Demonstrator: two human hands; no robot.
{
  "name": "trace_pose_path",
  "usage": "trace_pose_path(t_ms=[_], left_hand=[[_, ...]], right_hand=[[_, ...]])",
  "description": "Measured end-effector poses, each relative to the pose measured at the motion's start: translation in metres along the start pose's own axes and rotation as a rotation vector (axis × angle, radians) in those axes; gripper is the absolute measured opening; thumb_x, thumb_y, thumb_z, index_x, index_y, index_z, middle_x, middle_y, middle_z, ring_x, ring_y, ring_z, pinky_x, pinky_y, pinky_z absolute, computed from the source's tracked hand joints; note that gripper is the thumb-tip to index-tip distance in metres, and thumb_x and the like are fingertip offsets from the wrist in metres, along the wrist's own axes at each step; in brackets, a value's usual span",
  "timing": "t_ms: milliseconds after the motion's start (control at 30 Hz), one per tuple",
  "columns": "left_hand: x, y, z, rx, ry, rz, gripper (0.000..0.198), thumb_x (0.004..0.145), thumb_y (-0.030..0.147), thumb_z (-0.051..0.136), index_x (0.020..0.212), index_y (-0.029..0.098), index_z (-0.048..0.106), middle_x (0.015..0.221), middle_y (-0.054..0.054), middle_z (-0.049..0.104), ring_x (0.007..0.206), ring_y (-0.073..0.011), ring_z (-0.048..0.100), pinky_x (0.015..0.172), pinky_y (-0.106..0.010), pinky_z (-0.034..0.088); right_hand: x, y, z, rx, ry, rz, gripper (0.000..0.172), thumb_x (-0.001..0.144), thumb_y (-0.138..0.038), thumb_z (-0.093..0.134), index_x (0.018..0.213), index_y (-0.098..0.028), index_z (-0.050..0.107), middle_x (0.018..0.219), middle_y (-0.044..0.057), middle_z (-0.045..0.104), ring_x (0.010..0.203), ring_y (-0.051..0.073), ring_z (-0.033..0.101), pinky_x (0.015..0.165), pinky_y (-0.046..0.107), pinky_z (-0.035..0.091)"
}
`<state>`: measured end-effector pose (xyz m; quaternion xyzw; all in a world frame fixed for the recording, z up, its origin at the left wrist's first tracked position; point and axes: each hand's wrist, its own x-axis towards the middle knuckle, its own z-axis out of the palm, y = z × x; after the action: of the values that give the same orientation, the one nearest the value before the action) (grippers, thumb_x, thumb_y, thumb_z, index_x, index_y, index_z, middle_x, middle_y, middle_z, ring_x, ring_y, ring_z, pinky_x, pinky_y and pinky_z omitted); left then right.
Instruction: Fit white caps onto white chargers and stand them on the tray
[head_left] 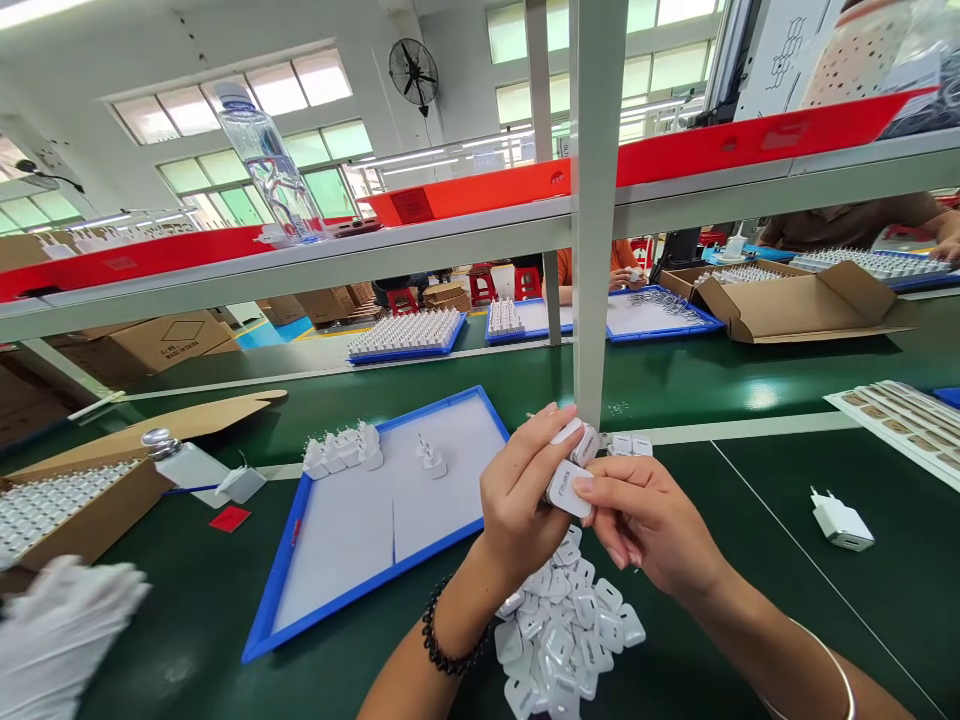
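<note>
White adapter casings (568,488), at least two of them, are bunched up between both hands, just off the right side of the blue-rimmed tray (334,560). The front one has dark lettering I can't quite read. Left hand (521,490) has its fingers curled snugly around the bunch; right hand (652,515) is pinching the front casing with the thumb on its face, other fingers bent underneath, so basically no gap there.

Below the hands, to the right of the tray, there's a messy pile of loose casings (562,635) on the green bench (720,640). The tray itself has a cluster of pinned white pieces (341,450) in its far left corner, plus a few small pieces (432,460) nearer the middle. Way off to the tray's right lies a white charger (843,522), pins pointing away. Left of the tray: a red square (229,518), then a cardboard box (112,520) with rows of white pieces. Over beyond the tray, a clear bottle (270,170) stands on a shelf (450,240).
</note>
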<state>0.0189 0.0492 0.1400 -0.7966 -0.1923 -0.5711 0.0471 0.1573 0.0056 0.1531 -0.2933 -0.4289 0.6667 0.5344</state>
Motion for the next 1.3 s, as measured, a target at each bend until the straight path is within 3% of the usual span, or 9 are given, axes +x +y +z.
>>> trace_pose_path(t_ms=[500,967,1100,1200,1300], left_hand=[[-0.002,0.002,0.005,-0.023,0.027,-0.068,0.041,0.082,0.005,0.063,0.122,0.014,0.063,0.127,-0.013,0.067,0.114,-0.0219,0.066,0.097,-0.035,0.058],[-0.002,0.002,0.005,0.001,0.008,-0.081,0.045,0.079,0.0,0.055,0.122,0.014,0.062,0.126,-0.015,0.066,0.116,-0.0234,0.065,0.098,-0.038,0.057],[-0.002,0.004,0.006,-0.053,-0.01,-0.119,0.046,0.08,0.0,0.055,0.122,0.015,0.062,0.128,-0.014,0.065,0.117,-0.0228,0.064,0.098,-0.036,0.057],[-0.002,0.005,0.007,-0.128,-0.013,-0.198,0.042,0.083,0.003,0.059,0.122,0.018,0.063,0.127,-0.012,0.066,0.116,-0.0209,0.064,0.096,-0.035,0.057],[0.0,0.005,0.007,-0.232,-0.009,-0.294,0.037,0.083,0.008,0.064,0.118,0.021,0.065,0.124,-0.01,0.068,0.113,-0.0201,0.066,0.094,-0.034,0.058]], right_hand=[[0.0,0.013,0.004,-0.041,0.086,-0.108,0.034,0.083,-0.035,0.067,0.055,-0.016,0.061,0.032,-0.003,0.052,0.027,0.003,0.034,0.032,0.016,0.022],[0.0,0.013,0.006,-0.208,0.136,-0.148,0.036,0.084,-0.041,0.064,0.058,-0.018,0.057,0.034,-0.005,0.05,0.029,0.005,0.034,0.034,0.019,0.023],[0.001,0.008,0.005,-0.336,0.147,-0.172,0.04,0.084,-0.04,0.064,0.052,-0.019,0.05,0.033,-0.006,0.043,0.03,0.006,0.032,0.037,0.022,0.024],[0.001,0.008,0.005,-0.471,0.236,-0.283,0.047,0.08,-0.034,0.069,0.047,-0.021,0.039,0.037,-0.008,0.035,0.037,0.006,0.03,0.041,0.024,0.025],[0.002,0.015,0.004,-0.613,0.401,-0.551,0.039,0.076,-0.024,0.073,0.054,-0.021,0.042,0.049,-0.008,0.032,0.047,0.009,0.03,0.047,0.025,0.028]])
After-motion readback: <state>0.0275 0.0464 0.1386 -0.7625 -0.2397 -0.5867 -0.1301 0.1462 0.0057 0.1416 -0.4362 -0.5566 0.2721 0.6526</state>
